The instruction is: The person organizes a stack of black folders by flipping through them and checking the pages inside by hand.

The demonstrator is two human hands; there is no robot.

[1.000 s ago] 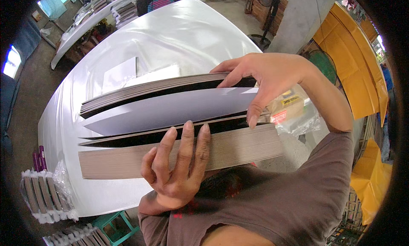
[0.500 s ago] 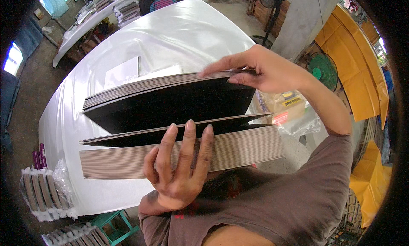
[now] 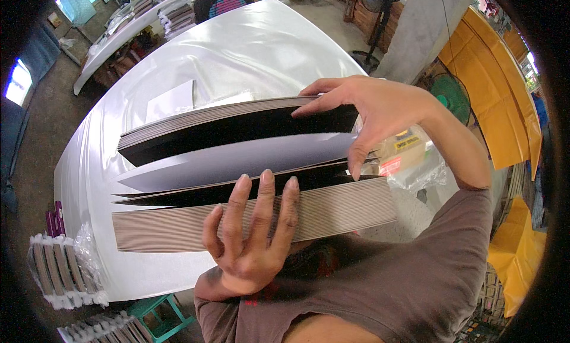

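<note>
A thick stack of thin boards with grey-brown edges and black faces stands fanned apart before me. My left hand [image 3: 252, 242] lies against the edges of its near block [image 3: 160, 230], fingers straight and spread. Farther off, a thinner bundle of boards [image 3: 208, 121] leans away; my right hand [image 3: 386, 108] has its fingers over the top right edge, one against the black face. Its thumb reaches down to the loose boards near the block's right end. Between the two parts rises one board with a pale bluish-white face [image 3: 237, 156], slightly bowed.
A glossy white sheet covers the table [image 3: 237, 52], with a flat white card [image 3: 170, 102] behind the stack. Plastic-wrapped goods [image 3: 409, 159] lie at the right. Wrapped bundles [image 3: 62, 272] and a green stool [image 3: 160, 319] are lower left. A pillar [image 3: 421, 34] and a green fan [image 3: 448, 94] stand right.
The pale-faced board has come into view between the far bundle and the near block. My right thumb has left the far bundle and moved down toward me; my left hand has barely moved.
</note>
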